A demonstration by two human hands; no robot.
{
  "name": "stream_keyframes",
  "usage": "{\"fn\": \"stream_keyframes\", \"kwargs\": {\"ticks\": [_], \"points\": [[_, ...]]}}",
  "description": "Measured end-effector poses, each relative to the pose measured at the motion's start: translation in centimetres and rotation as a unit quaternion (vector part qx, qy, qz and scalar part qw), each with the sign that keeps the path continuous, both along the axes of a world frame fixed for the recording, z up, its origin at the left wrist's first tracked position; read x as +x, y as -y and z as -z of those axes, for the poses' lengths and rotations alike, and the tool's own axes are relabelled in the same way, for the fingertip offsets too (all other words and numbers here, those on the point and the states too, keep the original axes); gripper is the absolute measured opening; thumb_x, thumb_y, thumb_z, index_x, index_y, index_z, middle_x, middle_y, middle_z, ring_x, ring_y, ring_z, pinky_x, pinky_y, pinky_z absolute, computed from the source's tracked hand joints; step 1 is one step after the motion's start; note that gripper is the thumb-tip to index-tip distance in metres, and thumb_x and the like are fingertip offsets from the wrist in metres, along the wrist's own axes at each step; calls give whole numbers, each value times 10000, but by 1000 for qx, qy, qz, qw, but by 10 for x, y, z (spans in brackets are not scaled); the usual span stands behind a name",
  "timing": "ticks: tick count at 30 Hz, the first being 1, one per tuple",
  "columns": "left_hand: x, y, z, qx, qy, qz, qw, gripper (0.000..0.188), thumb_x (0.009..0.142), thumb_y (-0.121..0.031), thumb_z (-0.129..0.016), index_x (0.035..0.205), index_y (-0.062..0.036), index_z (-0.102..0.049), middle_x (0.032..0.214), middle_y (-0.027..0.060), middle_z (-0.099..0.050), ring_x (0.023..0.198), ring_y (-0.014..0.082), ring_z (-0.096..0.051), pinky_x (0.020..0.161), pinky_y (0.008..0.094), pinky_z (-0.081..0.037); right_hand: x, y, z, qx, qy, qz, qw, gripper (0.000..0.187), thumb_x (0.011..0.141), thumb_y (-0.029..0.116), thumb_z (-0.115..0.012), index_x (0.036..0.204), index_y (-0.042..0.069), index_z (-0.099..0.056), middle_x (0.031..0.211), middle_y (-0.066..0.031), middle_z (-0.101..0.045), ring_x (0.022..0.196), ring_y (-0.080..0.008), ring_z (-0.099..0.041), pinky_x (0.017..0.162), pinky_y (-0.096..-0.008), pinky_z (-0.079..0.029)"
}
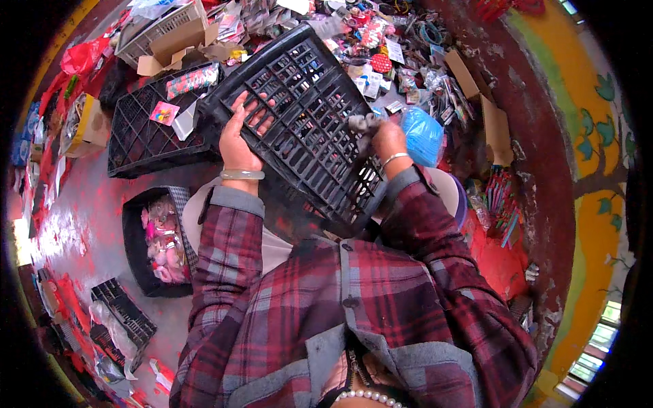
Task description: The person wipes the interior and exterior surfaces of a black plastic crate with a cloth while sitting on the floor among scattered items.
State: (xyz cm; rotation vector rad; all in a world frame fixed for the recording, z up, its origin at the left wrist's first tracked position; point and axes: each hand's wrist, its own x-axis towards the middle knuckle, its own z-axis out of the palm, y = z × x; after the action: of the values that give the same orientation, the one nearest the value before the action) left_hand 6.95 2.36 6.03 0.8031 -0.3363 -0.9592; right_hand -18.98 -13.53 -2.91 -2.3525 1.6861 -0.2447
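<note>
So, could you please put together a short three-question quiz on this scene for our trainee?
1. Which hand holds the grey wad?
2. True or false: the blue packet lies to the right of the tilted black crate.
3. The items in the dark box at lower left are mostly: a) green, b) pink, c) yellow.

Key: 1. The right hand. 2. True. 3. b.

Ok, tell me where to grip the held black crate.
Best by its left edge, from the left, I'd judge: the black crate has an open lattice whose bars fingers can hook, and the left hand grips there. The right hand and a blurred grey item crowd its right side.
</note>
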Motion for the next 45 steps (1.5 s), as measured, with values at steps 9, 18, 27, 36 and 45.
{"fn": "stream_keyframes", "kwargs": {"ticks": [9,18,27,36,45], "points": [[1,5,2,-6,-22,-14,1000,368,943,-209,-392,1269,-40,-420,1176,160,-537,1042,264,-558,860,361,-448,57,3,28,98,448,83,885,233,730,121,-519,933,32,-593,822,-204,-611,775,-361,-587,721,-396,-468],[9,1,6,10,-17,-30,999,411,935,-235,-366,1285,-22,-401,1224,199,-506,1083,308,-538,904,414,-449,78,-109,-46,-47,319,-456,830,150,692,66,-565,839,94,-569,907,-99,-527,859,-306,-520,751,-376,-442],[11,2,6,0,-35,-24,999,380,909,-156,-390,1271,-46,-417,1178,165,-527,1054,275,-549,883,387,-445,80,-67,-41,-109,277,-520,801,148,674,79,-579,817,106,-551,920,-88,-508,862,-287,-510,725,-379,-457],[10,-7,4,4,-41,-35,999,377,904,-137,-381,1264,-35,-424,1173,168,-532,1043,285,-557,869,380,-453,70,48,-41,-212,306,-115,921,210,663,57,-577,864,77,-636,901,-136,-580,847,-348,-545,788,-415,-454],[8,-4,7,13,-4,-29,999,395,937,-229,-353,1270,-25,-412,1209,209,-519,1088,323,-537,912,417,-440,113,-29,-24,45,516,-187,834,139,658,0,-522,755,61,-601,786,-131,-572,803,-326,-550,713,-406,-447]]}}
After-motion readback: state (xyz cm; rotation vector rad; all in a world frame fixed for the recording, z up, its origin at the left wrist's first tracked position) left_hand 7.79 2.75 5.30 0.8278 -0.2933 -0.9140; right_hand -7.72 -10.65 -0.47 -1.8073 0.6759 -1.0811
